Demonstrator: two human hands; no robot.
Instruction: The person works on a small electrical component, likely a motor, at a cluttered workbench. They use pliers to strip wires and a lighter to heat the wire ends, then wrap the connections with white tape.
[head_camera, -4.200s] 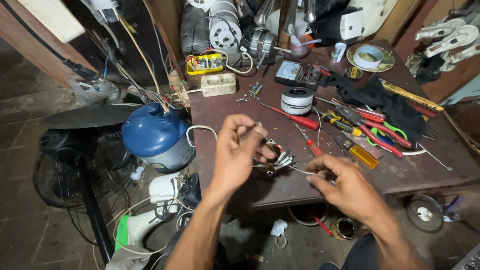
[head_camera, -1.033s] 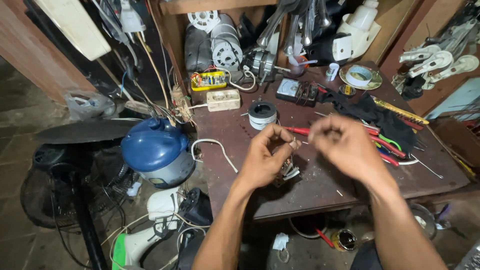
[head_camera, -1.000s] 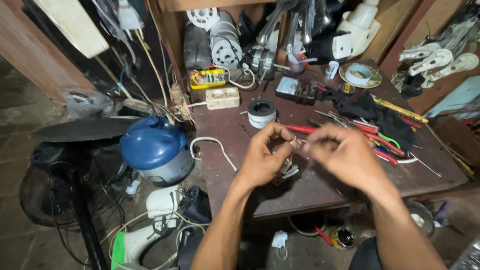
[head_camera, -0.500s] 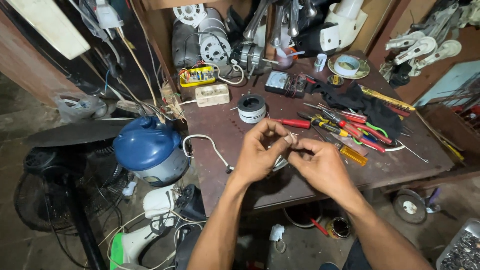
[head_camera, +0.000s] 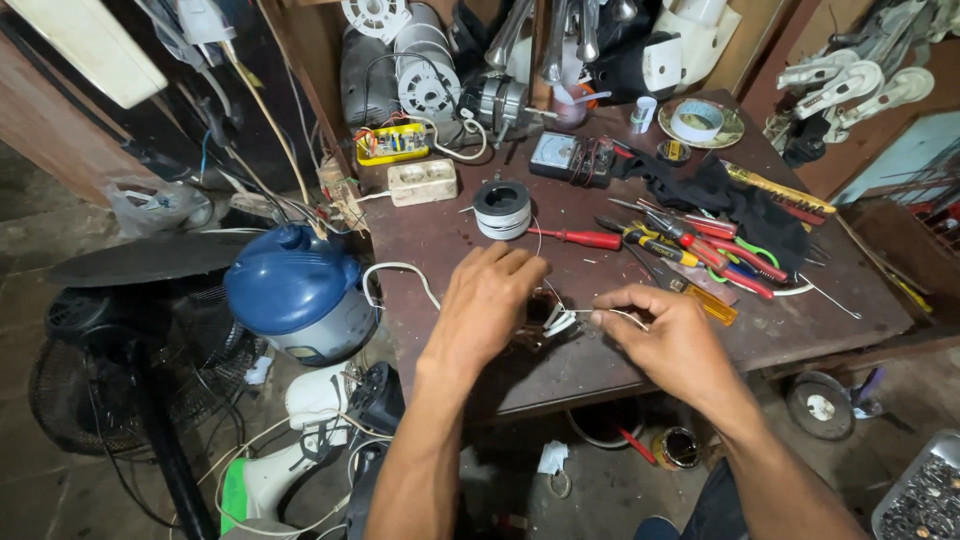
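My left hand (head_camera: 487, 305) presses down on a small dark part with white wire leads (head_camera: 553, 320) lying on the brown workbench (head_camera: 450, 235). My right hand (head_camera: 668, 335) pinches a thin white wire (head_camera: 625, 313) that runs from that part and pulls it to the right. Most of the small part is hidden under my left fingers. A spool of solder wire (head_camera: 502, 208) stands just beyond my left hand, with a thin strand trailing toward the part.
Red-handled screwdrivers and pliers (head_camera: 690, 245) lie right of the hands beside a black cloth (head_camera: 720, 190). A meter (head_camera: 565, 158), a white socket block (head_camera: 422, 182) and motors (head_camera: 425, 75) sit at the back. A blue and white pot (head_camera: 295, 290) and a fan (head_camera: 120, 330) stand left.
My hands have come down from above the bench onto its surface. The right hand has drawn the white wire out to the right. The view has tilted a little.
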